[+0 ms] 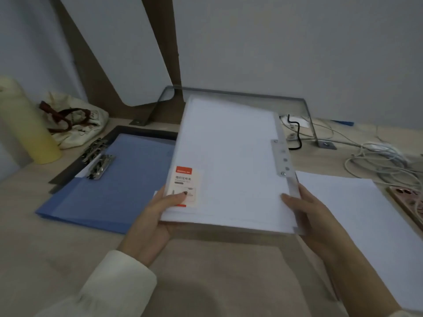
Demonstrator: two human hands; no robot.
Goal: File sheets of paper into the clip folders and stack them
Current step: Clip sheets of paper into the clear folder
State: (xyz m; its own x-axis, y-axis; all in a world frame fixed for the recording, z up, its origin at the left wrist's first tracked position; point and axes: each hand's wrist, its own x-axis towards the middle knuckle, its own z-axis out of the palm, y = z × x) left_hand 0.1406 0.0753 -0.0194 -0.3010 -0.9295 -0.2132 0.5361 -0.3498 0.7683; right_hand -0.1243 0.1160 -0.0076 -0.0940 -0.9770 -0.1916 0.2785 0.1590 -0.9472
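White folder (229, 161): frosted, see-through white, plain; pinched by left hand (158, 216) and right hand (306, 213).
Sticker (185, 179): under the left thumb; white, red band on top, red strip below, dark print.
Blue folder (114, 191): just left of the left grip; plain mid-blue.
Lower folder (146, 132): beneath the blue one; dark grey.
Clips (100, 167): shiny silver.
Paper (366, 213): just right of the right grip; plain white.
Bottle (25, 124): far left of the grip; pale yellow.
Bag (80, 126): cream, dark line print, brown handles.
Table (217, 271): pale beige wood.
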